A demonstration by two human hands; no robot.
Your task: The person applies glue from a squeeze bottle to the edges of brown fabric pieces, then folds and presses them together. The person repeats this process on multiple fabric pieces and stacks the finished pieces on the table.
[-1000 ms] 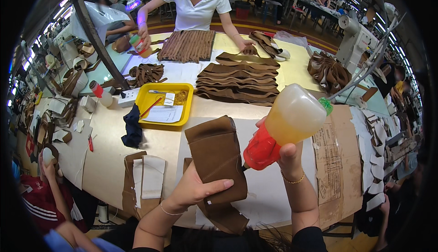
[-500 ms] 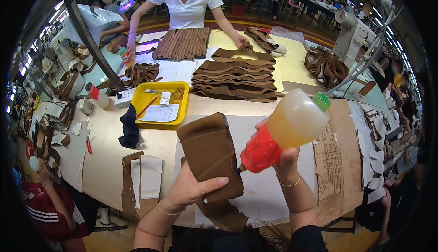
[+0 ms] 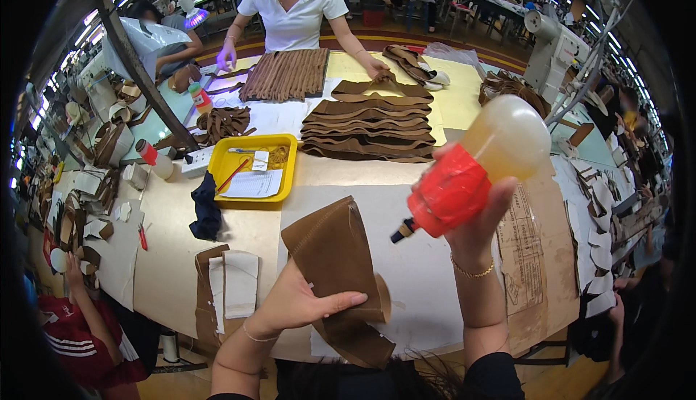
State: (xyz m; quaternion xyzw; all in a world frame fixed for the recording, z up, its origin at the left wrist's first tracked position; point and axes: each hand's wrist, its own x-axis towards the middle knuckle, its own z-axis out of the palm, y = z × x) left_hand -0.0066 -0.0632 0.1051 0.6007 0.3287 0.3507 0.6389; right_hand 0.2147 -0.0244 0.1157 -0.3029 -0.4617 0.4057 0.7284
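Observation:
My left hand (image 3: 304, 304) grips a brown leather-like strip (image 3: 326, 237), its thumb pressed on the front face. The strip's upper part stands raised, and its lower end droops toward the table edge. In my right hand (image 3: 480, 235) is a squeeze bottle (image 3: 451, 190) with red tape round its neck end and a cloudy, yellowish body. It tilts with its dark nozzle pointing down and left, apart from the strip. Beneath both hands lies a grey-white sheet (image 3: 428, 284).
Ahead lie a yellow tray (image 3: 291, 164), a dark blue cloth (image 3: 206, 208) and overlapping brown strips (image 3: 370, 128). A person in a white shirt (image 3: 293, 16) works opposite. Cardboard (image 3: 533, 269) lies to the right; white pieces (image 3: 241, 284) and red snips (image 3: 142, 237) are left.
The bottle has lifted up and right, its nozzle leaving the strip's right edge. The strip has turned and bent in my left hand. The person opposite has let go of a small bottle.

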